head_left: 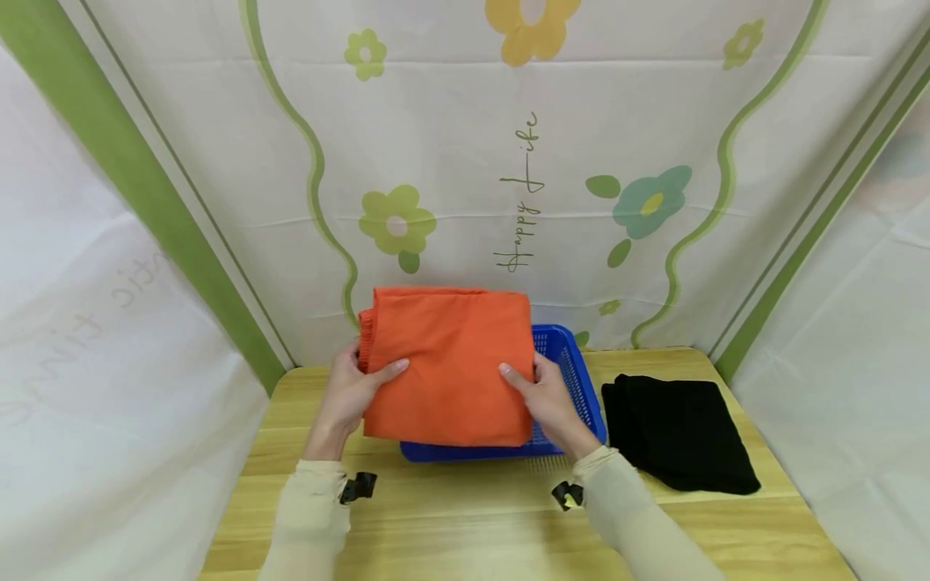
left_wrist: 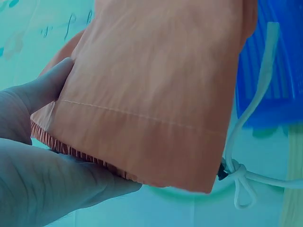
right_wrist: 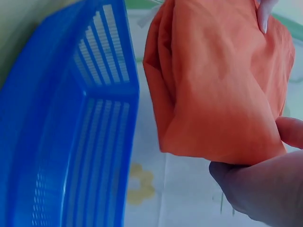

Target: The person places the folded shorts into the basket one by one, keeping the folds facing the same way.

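In the head view, both hands hold up a folded pair of orange shorts (head_left: 450,371) with a gathered elastic waistband. The left hand (head_left: 349,391) grips the left side, thumb across the front and fingers behind. On the opposite side, the right hand (head_left: 545,395) pinches the edge the same way. A knotted white cord (left_wrist: 239,170) hangs beside the hem in the left wrist view. Partly hidden behind the cloth is a blue plastic basket (head_left: 581,387) with slotted walls. Seen from the right wrist, the folded layers overhang beside the basket.
A folded black cloth (head_left: 679,432) lies on the wooden table (head_left: 450,516), right of the basket. Behind the table hangs a white curtain (head_left: 450,161) printed with flowers, and further white sheets enclose both sides. Each wrist wears a black strap device.
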Action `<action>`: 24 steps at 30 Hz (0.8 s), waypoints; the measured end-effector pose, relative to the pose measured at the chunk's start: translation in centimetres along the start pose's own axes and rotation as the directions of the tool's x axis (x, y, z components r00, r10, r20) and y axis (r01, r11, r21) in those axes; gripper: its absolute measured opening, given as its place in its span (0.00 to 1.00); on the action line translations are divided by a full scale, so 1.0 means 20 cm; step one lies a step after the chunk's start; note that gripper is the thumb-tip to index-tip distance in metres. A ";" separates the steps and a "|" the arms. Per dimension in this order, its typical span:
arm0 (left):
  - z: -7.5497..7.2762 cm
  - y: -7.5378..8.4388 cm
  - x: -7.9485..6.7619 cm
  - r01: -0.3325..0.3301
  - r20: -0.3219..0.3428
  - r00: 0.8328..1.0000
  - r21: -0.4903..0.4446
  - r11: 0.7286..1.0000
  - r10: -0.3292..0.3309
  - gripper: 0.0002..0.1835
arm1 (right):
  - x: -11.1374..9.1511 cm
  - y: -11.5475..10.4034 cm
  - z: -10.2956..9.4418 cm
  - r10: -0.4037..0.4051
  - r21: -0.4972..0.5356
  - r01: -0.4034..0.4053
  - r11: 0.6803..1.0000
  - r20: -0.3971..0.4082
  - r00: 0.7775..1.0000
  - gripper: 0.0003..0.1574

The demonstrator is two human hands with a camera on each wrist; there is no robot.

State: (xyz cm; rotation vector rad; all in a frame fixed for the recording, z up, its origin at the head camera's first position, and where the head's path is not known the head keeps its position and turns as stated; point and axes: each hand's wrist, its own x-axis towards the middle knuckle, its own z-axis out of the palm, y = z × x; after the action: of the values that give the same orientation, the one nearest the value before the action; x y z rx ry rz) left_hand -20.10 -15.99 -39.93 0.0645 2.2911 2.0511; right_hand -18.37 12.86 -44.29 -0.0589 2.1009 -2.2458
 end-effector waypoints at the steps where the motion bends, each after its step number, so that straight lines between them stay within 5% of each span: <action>1: 0.03 0.01 0.01 -0.009 0.011 1.000 -0.017 1.000 0.009 0.35 | 0.00 -0.01 -0.03 0.001 -0.006 -0.001 1.000 -0.005 1.000 0.28; 11: 0.25 0.05 0.11 -0.087 0.060 0.993 -0.161 0.983 0.097 0.34 | 0.01 -0.15 -0.28 -0.031 -0.054 0.028 0.998 -0.044 0.999 0.34; 24: 0.45 0.10 0.16 -0.144 0.046 0.986 -0.260 0.955 0.161 0.32 | -0.03 -0.31 -0.41 -0.184 -0.149 0.163 0.975 -0.140 0.973 0.33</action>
State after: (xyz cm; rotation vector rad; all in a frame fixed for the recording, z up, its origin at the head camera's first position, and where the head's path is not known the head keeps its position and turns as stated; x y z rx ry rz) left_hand -22.60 -6.57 -39.02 0.3000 2.0212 2.3634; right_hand -18.43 21.47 -38.60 -0.0825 2.4168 -2.2631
